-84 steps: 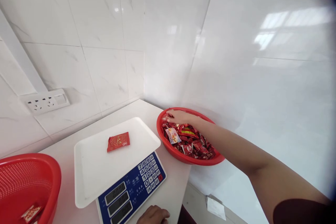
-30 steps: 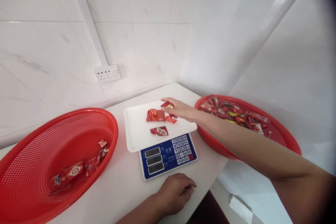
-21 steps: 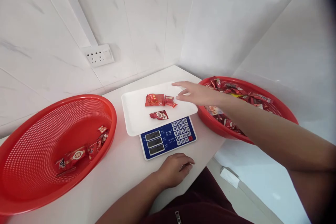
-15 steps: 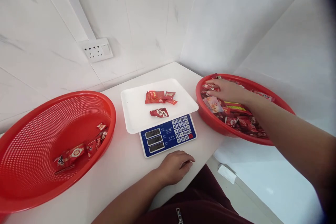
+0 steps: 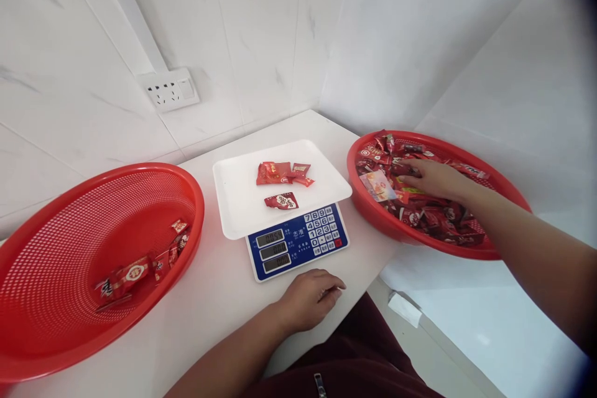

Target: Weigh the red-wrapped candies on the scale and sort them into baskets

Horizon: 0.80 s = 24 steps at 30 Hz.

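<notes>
My left hand (image 5: 310, 300) rests at the table's front edge below the scale, its fingers loosely curled in with nothing seen in them. Over at the right, my right hand (image 5: 431, 179) reaches into a red plastic basket (image 5: 357, 199) full of small wrapped snacks. Its thumb and fingers are apart, touching a dark red packet (image 5: 400, 169) among the others. The digital scale (image 5: 298, 239) stands in the middle with a white tray (image 5: 237, 199) on top. On that tray lie a larger red snack packet (image 5: 273, 173), a small one (image 5: 301, 173) against it, and a dark red packet (image 5: 281, 201) nearer me.
Another red basket (image 5: 153, 177) sits at the left, holding several red packets (image 5: 125, 277) at its bottom. Tiled walls meet behind the white table (image 5: 209, 317). A power socket (image 5: 170, 88) is on the back wall. A white object (image 5: 405, 310) lies on the floor.
My right hand has drawn back to the right, away from the basket's left rim, uncovering packets there. My left hand and the packets on the tray stay put.
</notes>
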Tool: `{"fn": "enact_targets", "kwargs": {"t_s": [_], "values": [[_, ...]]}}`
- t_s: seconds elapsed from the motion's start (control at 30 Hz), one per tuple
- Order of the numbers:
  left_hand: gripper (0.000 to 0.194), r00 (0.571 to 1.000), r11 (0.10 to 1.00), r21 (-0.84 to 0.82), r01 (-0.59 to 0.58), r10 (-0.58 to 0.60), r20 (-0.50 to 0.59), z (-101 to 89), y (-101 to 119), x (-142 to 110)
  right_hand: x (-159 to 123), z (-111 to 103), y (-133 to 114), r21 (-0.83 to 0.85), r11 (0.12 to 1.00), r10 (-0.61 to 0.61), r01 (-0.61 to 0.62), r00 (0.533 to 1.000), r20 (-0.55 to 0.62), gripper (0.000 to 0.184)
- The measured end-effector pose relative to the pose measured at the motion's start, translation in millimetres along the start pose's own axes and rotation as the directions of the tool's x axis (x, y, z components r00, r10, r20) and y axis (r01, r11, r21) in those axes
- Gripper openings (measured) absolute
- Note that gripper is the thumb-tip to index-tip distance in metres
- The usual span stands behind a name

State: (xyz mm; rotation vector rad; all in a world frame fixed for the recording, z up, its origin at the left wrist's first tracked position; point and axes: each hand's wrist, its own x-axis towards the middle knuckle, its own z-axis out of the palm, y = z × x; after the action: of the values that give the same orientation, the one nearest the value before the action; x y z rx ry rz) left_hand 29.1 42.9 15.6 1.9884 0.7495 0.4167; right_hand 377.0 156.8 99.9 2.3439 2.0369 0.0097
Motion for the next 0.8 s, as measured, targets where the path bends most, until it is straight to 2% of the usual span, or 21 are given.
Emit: {"fn": "enact_targets", "kwargs": {"t_s": [0.1, 0.27, 0.5, 0.67, 0.8], "values": [[0.028, 1.000, 1.000, -0.006, -0.001, 0.001, -0.004, -0.1, 0, 0, -2, -3, -7, 0.037, 0.999, 0.027, -0.028, 0.999, 0.041, 0.048], [0.028, 1.000, 1.000, 0.005, 0.008, -0.008, -0.013, -0.1, 0, 0, -7, -8, -14, 0.099, 0.993, 0.057, -0.064, 0.996, 0.074, 0.032], [0.025, 0.999, 1.000, -0.007, 0.011, -0.011, -0.052, 3.6, -1, 0, -9, -2, -9, 0.082, 0.997, 0.001, -0.008, 0.997, 0.082, 0.050], [0.024, 0.998, 1.000, -0.017, -0.007, 0.006, -0.054, 5.2, -6, 3, -27, -17, -5, 0.123, 0.990, -0.087, 0.065, 0.979, 0.186, 0.051], [0.023, 0.999, 0.999, -0.016, -0.030, 0.030, -0.033, 7.1, -13, 4, -53, -28, -4, 0.147, 0.986, -0.105, 0.077, 0.976, 0.193, 0.055]]}}
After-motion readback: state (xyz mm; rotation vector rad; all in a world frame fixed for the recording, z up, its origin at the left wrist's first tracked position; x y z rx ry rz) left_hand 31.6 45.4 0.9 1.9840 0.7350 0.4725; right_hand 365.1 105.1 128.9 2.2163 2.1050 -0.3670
